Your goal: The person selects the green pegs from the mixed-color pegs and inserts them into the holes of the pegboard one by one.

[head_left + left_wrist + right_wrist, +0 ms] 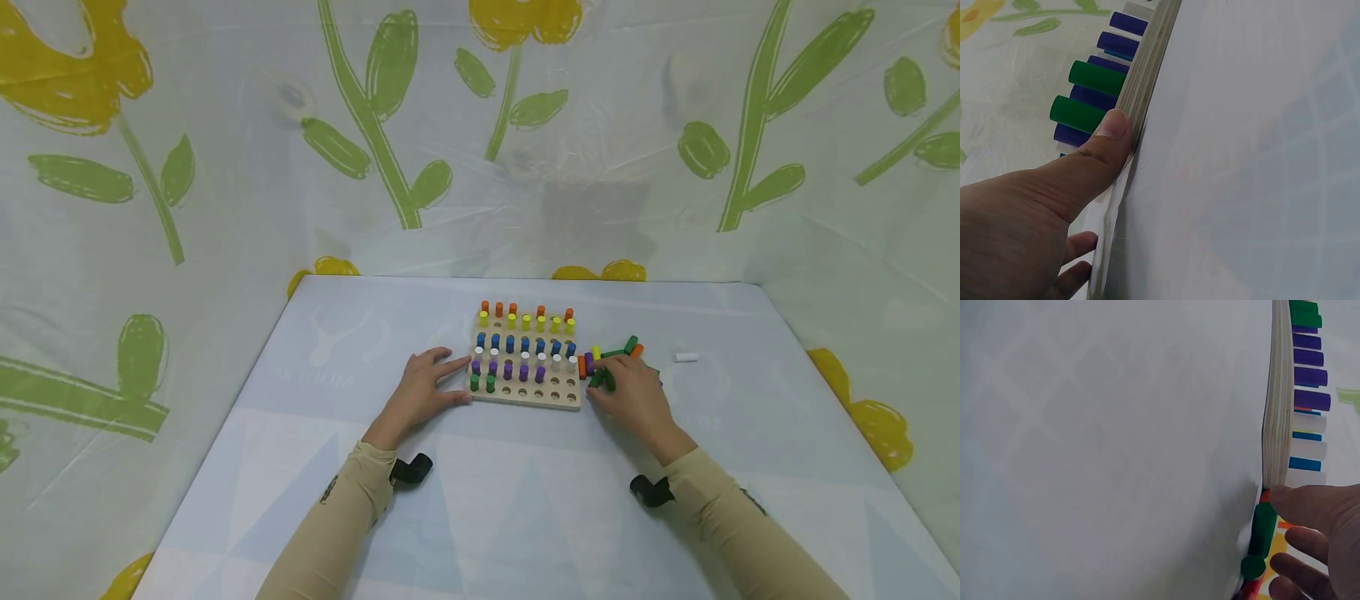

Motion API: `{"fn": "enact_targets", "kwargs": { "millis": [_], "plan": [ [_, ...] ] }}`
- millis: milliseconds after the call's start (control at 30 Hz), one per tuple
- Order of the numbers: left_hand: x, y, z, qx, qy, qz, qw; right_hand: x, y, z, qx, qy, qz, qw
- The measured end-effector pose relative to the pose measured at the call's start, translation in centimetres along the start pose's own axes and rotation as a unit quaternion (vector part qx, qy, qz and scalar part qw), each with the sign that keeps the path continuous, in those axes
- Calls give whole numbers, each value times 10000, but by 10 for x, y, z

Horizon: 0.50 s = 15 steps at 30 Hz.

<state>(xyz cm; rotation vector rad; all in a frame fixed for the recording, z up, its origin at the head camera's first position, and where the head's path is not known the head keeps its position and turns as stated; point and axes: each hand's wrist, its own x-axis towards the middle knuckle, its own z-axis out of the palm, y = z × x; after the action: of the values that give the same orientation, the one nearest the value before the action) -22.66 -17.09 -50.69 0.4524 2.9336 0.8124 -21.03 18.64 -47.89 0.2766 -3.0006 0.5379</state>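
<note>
Left hand (423, 387) spread, thumb pressing pegboard (527, 398) edge. Right hand (632, 393) apparently pinching a green peg (1262, 532) just beside the board: light, stiff, smooth; best gripped mid-shaft.

1. Wooden pegboard (527, 401) lies flat on the table, rows of orange, yellow, blue, white and purple pegs standing upright in it.
2. Two green pegs (482, 383) stand in its near row, left end.
3. Loose pegs (611, 360) lie jumbled just right of the board, mostly green ones.

Lighting's bright, soft and even, with only faint shadows. Head view is sharp; wrist views go blurry up close.
</note>
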Motion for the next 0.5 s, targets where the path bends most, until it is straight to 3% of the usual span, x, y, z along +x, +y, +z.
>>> {"fn": "enact_targets", "kwargs": {
  "millis": [500],
  "plan": [
    [1,-2,0,52,49,163,9998,5,2,3,-131,-95,-104,9998]
  ]
}}
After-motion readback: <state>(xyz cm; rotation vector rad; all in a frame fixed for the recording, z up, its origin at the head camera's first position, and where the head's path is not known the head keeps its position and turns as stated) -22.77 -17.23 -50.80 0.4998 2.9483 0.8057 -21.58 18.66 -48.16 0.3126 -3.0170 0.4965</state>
